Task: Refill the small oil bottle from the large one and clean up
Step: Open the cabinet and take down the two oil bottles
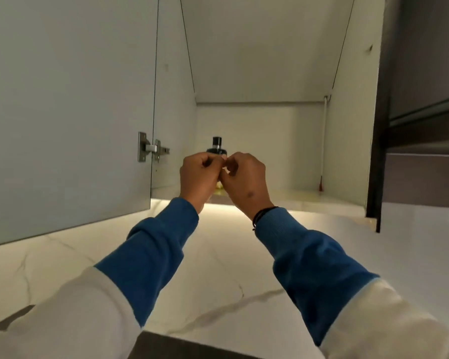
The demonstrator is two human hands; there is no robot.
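Both hands, left hand (197, 174) and right hand (241, 177), curl round the oil bottle (216, 146) at the cabinet shelf (283, 196) front edge, probably to steady it

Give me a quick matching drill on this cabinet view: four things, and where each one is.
Things:
1. bottle
2. hinge
3. wristband
4. cabinet door

Places:
A. swung open on the left
B. on the right hand's wrist
C. on the cabinet shelf, behind both hands
D. where door meets cabinet wall

Pairs: 1-C, 2-D, 3-B, 4-A
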